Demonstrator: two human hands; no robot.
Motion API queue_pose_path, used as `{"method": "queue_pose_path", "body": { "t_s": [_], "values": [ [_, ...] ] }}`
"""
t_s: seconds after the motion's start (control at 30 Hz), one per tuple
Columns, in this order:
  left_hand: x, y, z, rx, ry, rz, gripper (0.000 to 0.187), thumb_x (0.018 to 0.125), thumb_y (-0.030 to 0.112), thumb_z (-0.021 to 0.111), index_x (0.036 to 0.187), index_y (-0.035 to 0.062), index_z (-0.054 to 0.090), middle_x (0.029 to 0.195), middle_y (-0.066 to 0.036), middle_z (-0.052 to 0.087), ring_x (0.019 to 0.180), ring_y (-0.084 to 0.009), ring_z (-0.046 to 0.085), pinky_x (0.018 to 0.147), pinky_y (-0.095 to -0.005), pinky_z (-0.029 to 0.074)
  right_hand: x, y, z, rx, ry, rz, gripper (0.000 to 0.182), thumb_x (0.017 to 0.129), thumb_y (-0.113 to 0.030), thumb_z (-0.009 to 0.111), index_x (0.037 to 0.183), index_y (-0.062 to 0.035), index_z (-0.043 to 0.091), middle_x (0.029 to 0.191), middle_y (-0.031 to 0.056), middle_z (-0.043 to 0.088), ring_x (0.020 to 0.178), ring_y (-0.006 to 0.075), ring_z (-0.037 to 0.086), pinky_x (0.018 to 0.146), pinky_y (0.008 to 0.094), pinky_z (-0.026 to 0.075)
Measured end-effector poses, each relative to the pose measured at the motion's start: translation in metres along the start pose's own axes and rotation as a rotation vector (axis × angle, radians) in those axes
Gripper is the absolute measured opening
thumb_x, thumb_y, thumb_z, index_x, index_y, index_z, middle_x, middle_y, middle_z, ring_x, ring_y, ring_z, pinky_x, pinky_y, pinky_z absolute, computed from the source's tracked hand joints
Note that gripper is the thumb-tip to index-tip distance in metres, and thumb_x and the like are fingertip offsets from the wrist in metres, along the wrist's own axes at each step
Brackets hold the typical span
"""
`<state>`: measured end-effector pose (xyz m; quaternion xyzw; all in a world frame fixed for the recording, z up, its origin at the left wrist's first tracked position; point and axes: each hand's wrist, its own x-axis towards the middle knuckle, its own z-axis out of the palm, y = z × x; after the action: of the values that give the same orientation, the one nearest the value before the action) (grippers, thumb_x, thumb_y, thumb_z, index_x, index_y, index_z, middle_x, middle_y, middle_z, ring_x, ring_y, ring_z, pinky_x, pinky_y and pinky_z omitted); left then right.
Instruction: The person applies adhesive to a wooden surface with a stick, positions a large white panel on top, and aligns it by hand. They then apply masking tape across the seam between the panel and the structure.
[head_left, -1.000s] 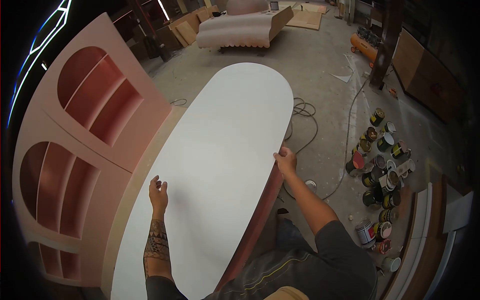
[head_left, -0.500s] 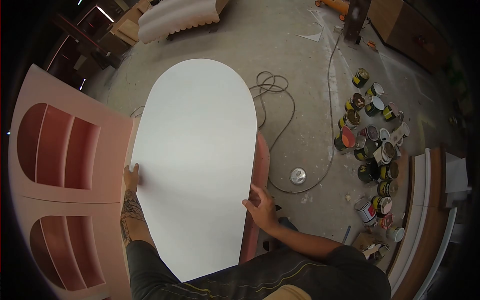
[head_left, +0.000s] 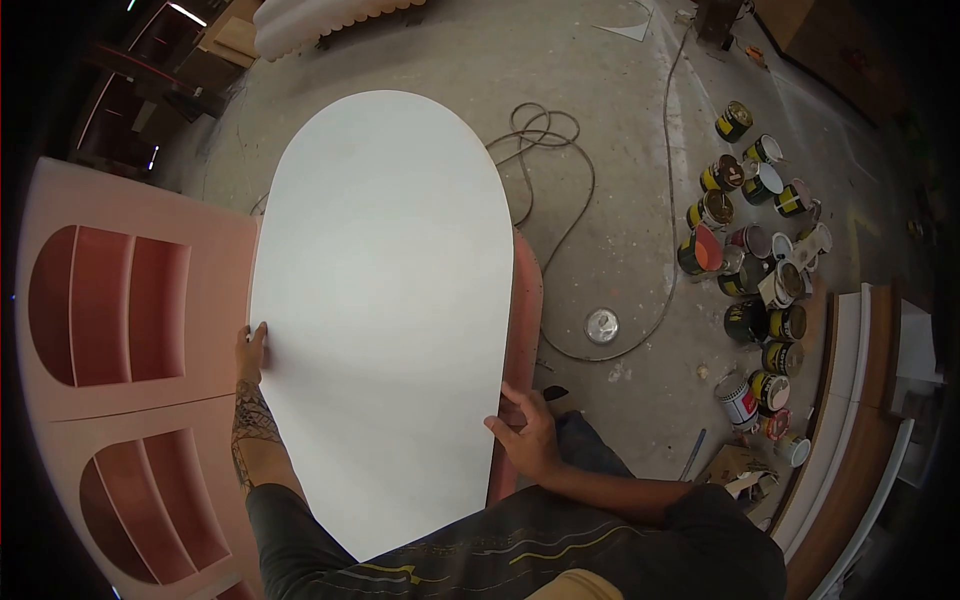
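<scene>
A large white panel with a rounded far end (head_left: pixel 385 300) lies in front of me. My left hand (head_left: pixel 251 350) is closed on its left edge, fingers at the outer side and thumb near the top face. At the right edge, my right hand (head_left: pixel 525 432) pinches the board, its thumb over the white surface and its fingers partly hidden along the side. Beneath the panel a pink rounded piece (head_left: pixel 527 300) shows on the right. The near end of the panel reaches my shirt.
Pink shelf units with arched openings (head_left: pixel 215 330) stand close on the left. A looped hose (head_left: pixel 590 190) and a round metal lid (head_left: pixel 602 325) lie on the concrete floor. Several paint cans (head_left: pixel 745 315) are grouped at right, beside long boards (head_left: pixel 850 390).
The view has shifted, and the panel's far end now appears higher and further left. Both hands stay at the panel's edges.
</scene>
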<state>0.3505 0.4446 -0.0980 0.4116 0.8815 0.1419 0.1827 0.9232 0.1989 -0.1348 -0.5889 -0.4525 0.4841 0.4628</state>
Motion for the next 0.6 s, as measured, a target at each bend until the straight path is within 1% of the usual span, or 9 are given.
{"method": "queue_pose_path", "body": {
  "t_s": [0.07,0.17,0.23,0.3,0.4,0.43,0.5,0.57,0.6],
  "values": [
    [0.003,-0.004,0.002,-0.001,0.0,0.005,0.088,0.096,0.056,0.074,0.158,0.0002,0.048,0.161,-0.03,0.047,0.15,-0.0416,0.047,0.119,-0.0515,0.042,0.0,0.001,0.003,0.091,0.012,0.097,0.057,0.09,-0.012,0.085,0.14,0.0021,0.062,0.125,0.0174,0.065,0.117,0.0318,0.064,0.101,0.0413,0.053],
    [0.001,-0.001,0.0,0.001,-0.004,-0.005,0.089,0.096,0.056,0.074,0.158,-0.0008,0.046,0.162,-0.03,0.047,0.149,-0.0422,0.047,0.119,-0.0523,0.042,0.0,-0.001,0.002,0.037,0.018,0.039,0.057,0.09,-0.012,0.085,0.14,0.0018,0.062,0.125,0.0173,0.065,0.118,0.0318,0.064,0.102,0.0415,0.053],
    [-0.002,0.004,0.001,0.007,-0.008,-0.025,0.089,0.096,0.056,0.074,0.159,-0.0013,0.046,0.162,-0.029,0.047,0.149,-0.0425,0.047,0.119,-0.0525,0.043,0.0,0.001,0.002,0.063,0.013,0.055,0.056,0.09,-0.012,0.085,0.14,0.0013,0.062,0.125,0.0173,0.065,0.118,0.0319,0.064,0.102,0.0416,0.053],
    [-0.005,0.007,0.001,-0.02,-0.026,-0.038,0.09,0.098,0.056,0.072,0.159,-0.004,0.043,0.16,-0.027,0.048,0.148,-0.0389,0.048,0.118,-0.0525,0.042,0.0,0.004,0.001,0.084,0.006,0.068,0.056,0.09,-0.012,0.084,0.14,0.0008,0.062,0.125,0.0173,0.065,0.118,0.032,0.064,0.102,0.0416,0.053],
    [-0.005,0.005,0.001,-0.016,-0.021,0.002,0.089,0.099,0.056,0.071,0.157,-0.0058,0.044,0.16,-0.028,0.049,0.147,-0.0387,0.048,0.118,-0.0525,0.042,0.002,0.001,-0.001,0.008,0.003,-0.004,0.058,0.091,-0.013,0.084,0.142,-0.0007,0.061,0.125,0.0174,0.064,0.118,0.0308,0.064,0.101,0.0418,0.054],
    [0.001,0.0,0.003,-0.028,-0.014,0.001,0.089,0.099,0.056,0.071,0.157,-0.0058,0.044,0.16,-0.028,0.049,0.147,-0.0387,0.048,0.118,-0.0525,0.042,0.003,-0.002,-0.002,0.018,-0.014,0.029,0.059,0.091,-0.013,0.084,0.143,-0.0012,0.06,0.127,0.0177,0.064,0.119,0.0306,0.064,0.101,0.0421,0.054],
    [0.014,-0.01,0.006,0.087,0.003,0.043,0.091,0.097,0.058,0.071,0.159,-0.002,0.043,0.156,-0.029,0.051,0.146,-0.0432,0.048,0.119,-0.0534,0.042,0.005,-0.004,-0.004,0.02,-0.042,0.049,0.061,0.091,-0.014,0.084,0.145,-0.0017,0.058,0.129,0.018,0.063,0.121,0.0304,0.064,0.101,0.0423,0.054],
    [-0.01,0.018,0.024,0.38,0.251,-0.122,0.096,0.095,0.062,0.072,0.166,0.0095,0.035,0.164,-0.026,0.042,0.151,-0.0466,0.041,0.117,-0.0704,0.035,0.004,-0.003,-0.002,0.064,-0.048,0.166,0.067,0.09,-0.016,0.085,0.147,-0.002,0.053,0.134,0.0195,0.062,0.124,0.0316,0.063,0.102,0.0433,0.054],
    [-0.015,0.02,0.041,0.38,0.369,-0.131,0.096,0.095,0.061,0.072,0.168,0.0157,0.03,0.166,-0.024,0.036,0.153,-0.0476,0.037,0.119,-0.0742,0.027,0.004,0.003,0.001,0.058,-0.081,0.149,0.067,0.09,-0.016,0.085,0.147,-0.002,0.053,0.134,0.0195,0.062,0.124,0.0316,0.063,0.102,0.0433,0.054]
  ]
}}
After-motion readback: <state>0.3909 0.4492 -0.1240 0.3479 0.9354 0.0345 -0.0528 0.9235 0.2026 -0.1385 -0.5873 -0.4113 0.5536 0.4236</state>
